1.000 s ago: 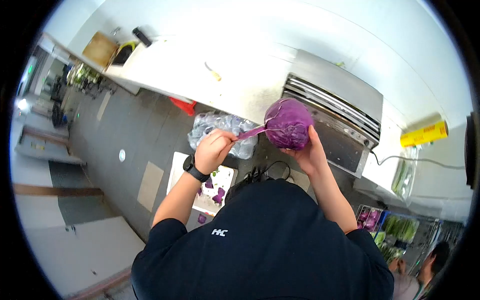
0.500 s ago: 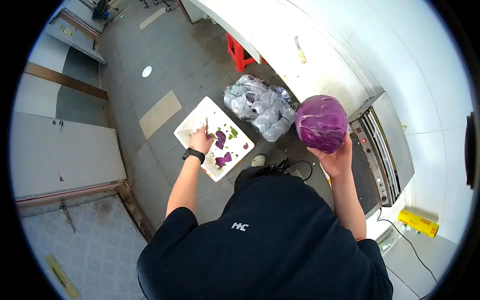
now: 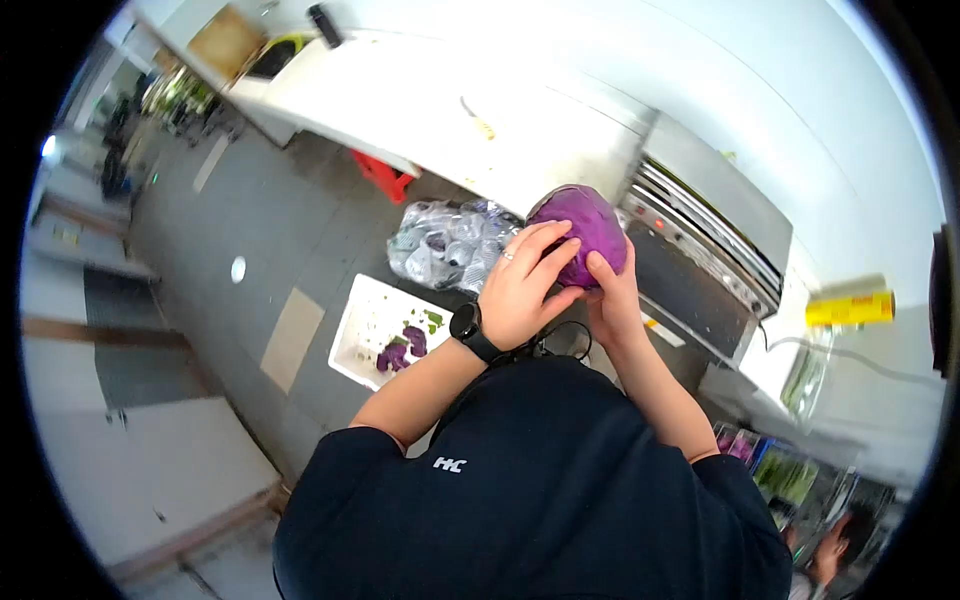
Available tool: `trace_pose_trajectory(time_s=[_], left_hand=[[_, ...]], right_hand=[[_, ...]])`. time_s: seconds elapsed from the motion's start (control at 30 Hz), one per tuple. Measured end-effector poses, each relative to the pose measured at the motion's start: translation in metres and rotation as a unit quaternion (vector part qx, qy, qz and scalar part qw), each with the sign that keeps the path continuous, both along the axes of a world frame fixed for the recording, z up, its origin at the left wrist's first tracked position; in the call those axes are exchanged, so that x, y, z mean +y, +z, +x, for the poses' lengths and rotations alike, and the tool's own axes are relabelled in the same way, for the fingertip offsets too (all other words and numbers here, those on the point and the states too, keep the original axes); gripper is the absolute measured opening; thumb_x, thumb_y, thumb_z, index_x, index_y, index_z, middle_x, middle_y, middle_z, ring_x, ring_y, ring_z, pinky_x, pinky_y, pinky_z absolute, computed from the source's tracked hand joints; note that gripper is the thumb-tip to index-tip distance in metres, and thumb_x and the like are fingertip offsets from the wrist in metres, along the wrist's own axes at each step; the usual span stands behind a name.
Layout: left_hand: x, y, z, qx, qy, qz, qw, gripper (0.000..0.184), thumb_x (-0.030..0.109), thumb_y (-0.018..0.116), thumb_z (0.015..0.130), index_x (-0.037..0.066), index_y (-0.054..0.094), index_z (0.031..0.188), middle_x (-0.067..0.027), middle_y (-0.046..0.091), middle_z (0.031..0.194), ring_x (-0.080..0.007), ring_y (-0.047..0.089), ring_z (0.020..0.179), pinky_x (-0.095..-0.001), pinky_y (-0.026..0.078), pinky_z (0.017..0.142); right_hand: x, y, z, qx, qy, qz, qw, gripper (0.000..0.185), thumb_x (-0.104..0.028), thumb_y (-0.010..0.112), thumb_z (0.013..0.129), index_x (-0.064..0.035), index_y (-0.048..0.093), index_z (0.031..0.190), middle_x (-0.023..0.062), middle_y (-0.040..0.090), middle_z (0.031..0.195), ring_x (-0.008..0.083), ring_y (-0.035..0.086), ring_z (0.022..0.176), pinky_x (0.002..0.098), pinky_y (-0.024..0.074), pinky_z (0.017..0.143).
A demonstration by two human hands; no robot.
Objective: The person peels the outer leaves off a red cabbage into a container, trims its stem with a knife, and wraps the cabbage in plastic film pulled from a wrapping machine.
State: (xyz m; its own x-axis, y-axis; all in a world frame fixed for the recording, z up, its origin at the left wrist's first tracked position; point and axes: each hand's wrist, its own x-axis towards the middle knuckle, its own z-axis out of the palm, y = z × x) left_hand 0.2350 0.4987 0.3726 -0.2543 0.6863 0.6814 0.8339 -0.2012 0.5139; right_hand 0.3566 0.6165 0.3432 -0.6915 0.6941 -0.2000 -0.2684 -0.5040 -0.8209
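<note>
The right hand (image 3: 617,300) grasps the purple cabbage (image 3: 592,215); the left hand (image 3: 517,304) spreads over its near-left side, grip unclear. Steady support and light fingertips best avoid bruising.

Head view: taken from above the wearer — angled forward and down, wide, edges rounded black.
Dark shirt (image 3: 540,490): seen very near, bottom centre.
Left hand (image 3: 512,302), right hand (image 3: 616,305): framed close, mid-picture.
Floor (image 3: 250,220): looked down on, left — farther off.
</note>
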Motion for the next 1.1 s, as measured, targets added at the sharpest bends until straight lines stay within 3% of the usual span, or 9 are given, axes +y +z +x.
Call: trace_pose_trajectory(time_s=[0.1, 0.27, 0.33, 0.53, 0.7, 0.77, 0.9, 1.03, 1.1], left_hand=[[0.026, 0.005, 0.020, 0.015, -0.028, -0.010, 0.999, 0.041, 0.015, 0.086, 0.067, 0.005, 0.064, 0.101, -0.0131, 0.059, 0.115, -0.0361, 0.057, 0.107, -0.0460, 0.049, 0.089], [0.054, 0.019, 0.021, 0.078, -0.132, -0.065, 0.986, 0.050, 0.016, 0.087, 0.064, 0.008, 0.059, 0.106, -0.0118, 0.054, 0.110, -0.0329, 0.057, 0.099, -0.0408, 0.050, 0.081], [0.061, 0.028, 0.014, 0.125, -0.192, -0.129, 0.965, 0.046, 0.015, 0.086, 0.064, 0.008, 0.059, 0.101, -0.0113, 0.053, 0.107, -0.0315, 0.058, 0.097, -0.0405, 0.050, 0.078], [0.082, 0.042, 0.019, 0.253, -0.284, -0.120, 0.917, 0.033, 0.017, 0.080, 0.068, 0.010, 0.058, 0.091, -0.0089, 0.053, 0.105, -0.0291, 0.057, 0.092, -0.0389, 0.052, 0.075], [0.085, 0.049, 0.030, 0.299, -0.252, -0.129, 0.911, 0.024, 0.015, 0.071, 0.076, 0.010, 0.058, 0.094, -0.0076, 0.053, 0.102, -0.0260, 0.057, 0.092, -0.0363, 0.053, 0.072], [0.088, 0.050, 0.030, 0.308, -0.255, -0.124, 0.908, 0.022, 0.013, 0.069, 0.076, 0.009, 0.058, 0.095, -0.0078, 0.053, 0.102, -0.0260, 0.058, 0.092, -0.0361, 0.053, 0.072], [0.087, 0.053, 0.030, 0.315, -0.268, -0.124, 0.902, 0.018, 0.009, 0.062, 0.077, 0.008, 0.057, 0.095, -0.0086, 0.054, 0.103, -0.0261, 0.058, 0.093, -0.0355, 0.054, 0.071], [0.085, 0.050, 0.029, 0.319, -0.270, -0.138, 0.898, 0.023, 0.010, 0.066, 0.076, 0.008, 0.058, 0.098, -0.0089, 0.054, 0.104, -0.0268, 0.058, 0.094, -0.0371, 0.054, 0.073], [0.088, 0.054, 0.032, 0.275, -0.228, -0.164, 0.920, 0.035, 0.011, 0.072, 0.073, 0.009, 0.058, 0.105, -0.0095, 0.054, 0.105, -0.0282, 0.057, 0.095, -0.0387, 0.053, 0.076]], right_hand=[[0.005, 0.009, 0.028, -0.010, -0.093, -0.007, 0.996, 0.079, -0.021, 0.077, 0.084, -0.0134, 0.029, 0.145, 0.0111, 0.051, 0.129, 0.0224, 0.060, 0.110, 0.0341, 0.0575, 0.080], [0.016, 0.007, 0.059, -0.009, -0.139, -0.001, 0.990, 0.078, -0.024, 0.078, 0.083, -0.0133, 0.031, 0.145, 0.0109, 0.051, 0.129, 0.0225, 0.059, 0.110, 0.0354, 0.0562, 0.083], [0.017, 0.008, 0.068, -0.009, -0.142, -0.013, 0.990, 0.077, -0.025, 0.078, 0.083, -0.0132, 0.032, 0.144, 0.0107, 0.051, 0.129, 0.0226, 0.059, 0.111, 0.0361, 0.0563, 0.084], [0.021, 0.012, 0.085, 0.004, -0.112, -0.047, 0.993, 0.069, -0.028, 0.074, 0.087, -0.0128, 0.036, 0.141, 0.0104, 0.051, 0.130, 0.0230, 0.059, 0.112, 0.0416, 0.0576, 0.087], [0.026, 0.019, 0.093, 0.021, -0.100, -0.068, 0.992, 0.064, -0.032, 0.071, 0.089, -0.0128, 0.037, 0.139, 0.0106, 0.051, 0.129, 0.0240, 0.059, 0.113, 0.0448, 0.0583, 0.087], [0.029, 0.015, 0.094, -0.017, -0.095, -0.065, 0.993, 0.059, -0.041, 0.062, 0.093, -0.0181, 0.038, 0.142, 0.0070, 0.053, 0.132, 0.0210, 0.058, 0.116, 0.0446, 0.0573, 0.086], [0.032, 0.016, 0.095, -0.033, -0.103, -0.069, 0.992, 0.058, -0.042, 0.061, 0.094, -0.0190, 0.038, 0.143, 0.0066, 0.054, 0.131, 0.0208, 0.058, 0.115, 0.0443, 0.0570, 0.087], [0.039, 0.011, 0.099, -0.009, -0.068, -0.098, 0.993, 0.059, -0.042, 0.063, 0.094, -0.0187, 0.038, 0.142, 0.0073, 0.053, 0.132, 0.0206, 0.059, 0.113, 0.0452, 0.0569, 0.086], [0.041, 0.012, 0.098, -0.002, -0.061, -0.104, 0.993, 0.060, -0.042, 0.064, 0.093, -0.0184, 0.038, 0.142, 0.0076, 0.052, 0.132, 0.0210, 0.059, 0.112, 0.0451, 0.0573, 0.085]])
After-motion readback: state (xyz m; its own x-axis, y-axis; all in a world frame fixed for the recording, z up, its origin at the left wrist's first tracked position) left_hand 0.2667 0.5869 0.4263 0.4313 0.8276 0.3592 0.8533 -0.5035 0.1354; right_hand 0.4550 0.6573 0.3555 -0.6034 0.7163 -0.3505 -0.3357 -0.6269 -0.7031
